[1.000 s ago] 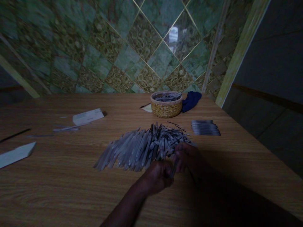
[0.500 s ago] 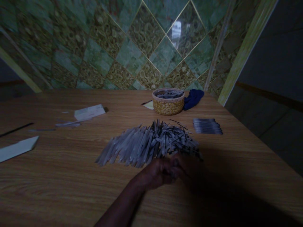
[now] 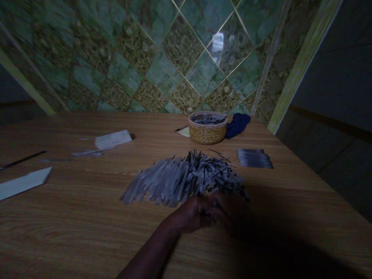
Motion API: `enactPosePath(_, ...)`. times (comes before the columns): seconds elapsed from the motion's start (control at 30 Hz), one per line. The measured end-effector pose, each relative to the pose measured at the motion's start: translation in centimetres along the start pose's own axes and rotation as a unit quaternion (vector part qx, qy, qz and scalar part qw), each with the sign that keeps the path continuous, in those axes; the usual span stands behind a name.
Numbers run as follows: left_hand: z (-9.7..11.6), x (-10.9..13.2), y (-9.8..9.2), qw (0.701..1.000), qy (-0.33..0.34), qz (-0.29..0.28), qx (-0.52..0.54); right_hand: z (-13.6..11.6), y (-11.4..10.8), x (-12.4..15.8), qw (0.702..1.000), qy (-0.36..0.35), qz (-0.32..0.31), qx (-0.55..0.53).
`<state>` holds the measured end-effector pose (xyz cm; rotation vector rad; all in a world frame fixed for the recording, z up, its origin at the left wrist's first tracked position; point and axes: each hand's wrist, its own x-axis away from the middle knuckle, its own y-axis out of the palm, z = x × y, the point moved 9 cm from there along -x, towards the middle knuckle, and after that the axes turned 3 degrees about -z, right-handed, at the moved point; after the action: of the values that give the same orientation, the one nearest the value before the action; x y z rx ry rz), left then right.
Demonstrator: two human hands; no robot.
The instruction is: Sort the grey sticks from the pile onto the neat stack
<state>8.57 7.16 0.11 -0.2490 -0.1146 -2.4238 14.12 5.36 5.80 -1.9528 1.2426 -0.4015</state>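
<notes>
My left hand [image 3: 193,215] is closed at the near edge of a wide heap of thin, translucent sticks with dark ends [image 3: 171,182], which look like pen parts. Against it, my right hand [image 3: 222,207] is closed too, mostly lost in deep shadow. The fingers of both hands meet, and whatever they pinch is too dark and small to make out. To the right of the heap lies a neat row of similar sticks [image 3: 254,158], side by side.
A woven basket [image 3: 207,133] filled with more sticks stands at the back, beside a dark blue cloth [image 3: 238,124]. On the left are a white box [image 3: 113,139], some loose clear strips [image 3: 90,152], a black stick [image 3: 23,160] and a pale flat piece [image 3: 24,183]. Behind the table rises a tiled wall [image 3: 162,69].
The view has shifted slightly, so everything on the table sits a little lower and to the right. Both hands stay together in front of the heap, with only slight finger movement.
</notes>
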Motion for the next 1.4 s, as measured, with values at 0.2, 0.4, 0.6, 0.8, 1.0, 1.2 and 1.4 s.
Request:
enactPosePath(0.2, 1.4, 0.3, 0.5, 1.0, 0.022, 0.002, -0.021, 1.2, -1.1, -0.5, 0.993, -0.045, 0.045, -0.095)
enactPosePath(0.4, 2.7, 0.5, -0.7, 0.997, 0.071, 0.005, -0.032, 4.1, -0.9, -1.3, 0.94, 0.009, 0.059, -0.337)
enactPosePath(0.6, 0.8, 0.2, -2.1, 0.998, 0.02, 0.055, -0.012, 5.2, 0.0, -1.7, 0.857, 0.055, 0.056, -0.509)
enactPosePath(0.8, 0.2, 0.3, -2.6, 0.993, -0.008, 0.106, 0.051, 5.1, 0.4, -1.7, 0.819, 0.052, 0.051, -0.569)
enactPosePath(1.0, 0.1, 0.3, -2.8, 0.988, -0.014, 0.128, 0.083, 5.1, 0.6, -1.9, 0.807, 0.057, 0.044, -0.586)
enactPosePath(1.2, -0.1, 0.1, -2.3, 0.987, -0.019, 0.121, 0.103, 5.5, 0.2, -1.9, 0.86, 0.063, 0.043, -0.505)
enactPosePath(1.4, 0.4, 0.5, -3.4, 0.976, 0.004, 0.175, 0.126, 6.6, -3.5, -0.1, 0.99, 0.086, -0.029, -0.107)
